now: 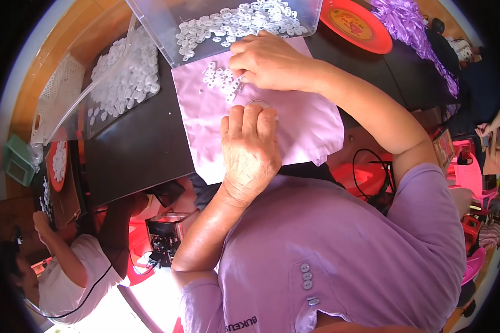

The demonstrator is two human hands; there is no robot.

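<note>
A pink cloth (200,133) lies over the table's near edge and my lap. On it is a small pile of white plastic pieces (221,79) with dark holes or marks. My right hand (269,62) bends over the pile's right side, its fingers curled and the fingertips partly hidden among the pieces. Nearer to me, my left hand (250,150) is closed with its back upward; what its fingers hold is hidden. Just beyond its knuckles a thin curved line, like a wire ring (259,102), shows against the cloth.
Beyond the cloth stands a clear plastic bin (166,44) with many white pieces. Left of it a clear bag (125,72) holds more. A red plate (355,26) and purple shiny strips (403,28) lie at the back right. Another person (75,266) sits at far left.
</note>
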